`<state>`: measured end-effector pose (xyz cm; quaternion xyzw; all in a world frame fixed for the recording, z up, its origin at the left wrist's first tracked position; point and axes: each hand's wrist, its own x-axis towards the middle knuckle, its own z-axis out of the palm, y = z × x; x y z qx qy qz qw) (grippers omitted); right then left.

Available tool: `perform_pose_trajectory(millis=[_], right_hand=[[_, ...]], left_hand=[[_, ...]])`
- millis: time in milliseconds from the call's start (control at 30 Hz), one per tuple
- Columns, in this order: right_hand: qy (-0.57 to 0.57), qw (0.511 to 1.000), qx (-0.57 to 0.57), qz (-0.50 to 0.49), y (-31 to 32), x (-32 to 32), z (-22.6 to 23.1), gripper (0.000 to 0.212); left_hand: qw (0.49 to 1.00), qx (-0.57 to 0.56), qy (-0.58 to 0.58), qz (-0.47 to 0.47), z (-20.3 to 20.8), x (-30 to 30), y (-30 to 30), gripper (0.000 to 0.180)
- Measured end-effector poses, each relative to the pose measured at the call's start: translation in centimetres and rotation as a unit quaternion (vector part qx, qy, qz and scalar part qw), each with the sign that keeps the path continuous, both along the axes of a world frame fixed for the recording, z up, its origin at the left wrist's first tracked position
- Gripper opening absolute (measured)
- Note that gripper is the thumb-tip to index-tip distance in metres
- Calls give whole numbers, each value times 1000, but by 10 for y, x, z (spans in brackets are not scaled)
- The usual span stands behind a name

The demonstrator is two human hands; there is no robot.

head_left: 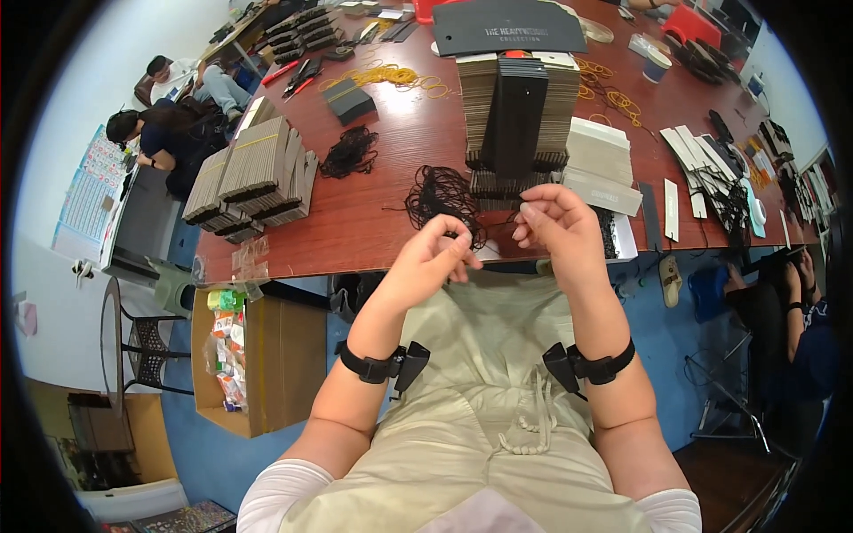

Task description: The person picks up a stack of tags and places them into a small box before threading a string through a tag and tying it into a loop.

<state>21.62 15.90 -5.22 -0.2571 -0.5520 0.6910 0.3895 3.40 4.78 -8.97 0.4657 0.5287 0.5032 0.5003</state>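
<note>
Both my hands are raised just over the near table edge. My left hand (434,260) is closed, its fingers curled toward the thumb; whatever sits between them is too small to make out. Close behind it lies a tangled bundle of thin black cords (437,197). My right hand (565,233) pinches with thumb and fingers, and a thin black cord shows at its fingertips. In front of that hand stands a tall block of stacked card tags (480,102), with black tags (520,115) along its middle.
Banded stacks of tags (258,169) stand at the left beside another black cord pile (350,151). A pale card box (602,160) is right of the block. Yellow rubber bands (391,75) lie farther back. A cardboard box (284,355) stands below; other people sit at both sides.
</note>
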Motion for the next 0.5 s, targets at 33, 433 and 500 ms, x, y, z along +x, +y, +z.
perform_pose_trajectory(millis=[33, 433, 500], right_hand=[[30, 998, -46, 20, -1, 0, 1, 13], [59, 989, 27, 131, -14, 38, 27, 13], [11, 999, 15, 50, -10, 34, 30, 14]], left_hand=[[1000, 0, 0, 2, -8, 2, 1, 26], [960, 2, -14, 279, 5, -33, 11, 38], [954, 8, 111, 280, 11, -19, 7, 35]])
